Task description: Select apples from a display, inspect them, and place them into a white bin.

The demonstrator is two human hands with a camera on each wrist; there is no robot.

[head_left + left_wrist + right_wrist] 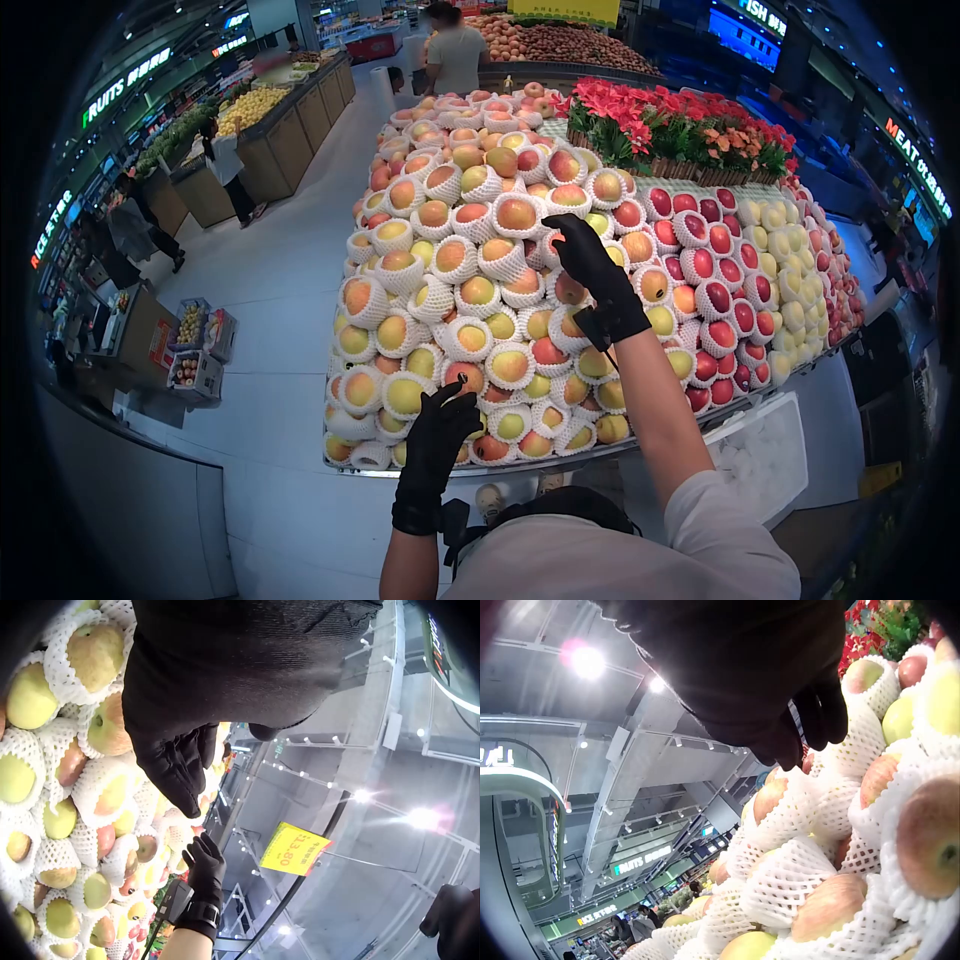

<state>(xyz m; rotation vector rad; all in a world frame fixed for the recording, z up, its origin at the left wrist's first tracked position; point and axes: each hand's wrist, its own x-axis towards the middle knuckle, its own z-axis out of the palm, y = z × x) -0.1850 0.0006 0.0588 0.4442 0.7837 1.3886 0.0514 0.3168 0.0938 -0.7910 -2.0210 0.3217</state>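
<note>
Apples in white foam nets (510, 365) fill a sloping display. The black-gloved left hand (440, 440) is over its front edge, fingers loosely bent beside a reddish apple (463, 378), with nothing visible in its grasp. Farther up the pile, the black-gloved right hand (595, 265) reaches over netted apples, fingers spread and slightly bent. In the right wrist view its fingertips are at a white foam net (855, 746); whether they touch it is unclear. The left wrist view shows the left hand (217, 682) close above the apples, and the right hand (206, 870) beyond.
Dark red apples (715, 300) and pale yellow fruit (790, 270) lie to the right, below red flowers (640, 110). Crates of fruit (195, 370) stand on the floor (270, 400) at left. A white bin (765, 455) is at lower right; other shoppers stand farther off.
</note>
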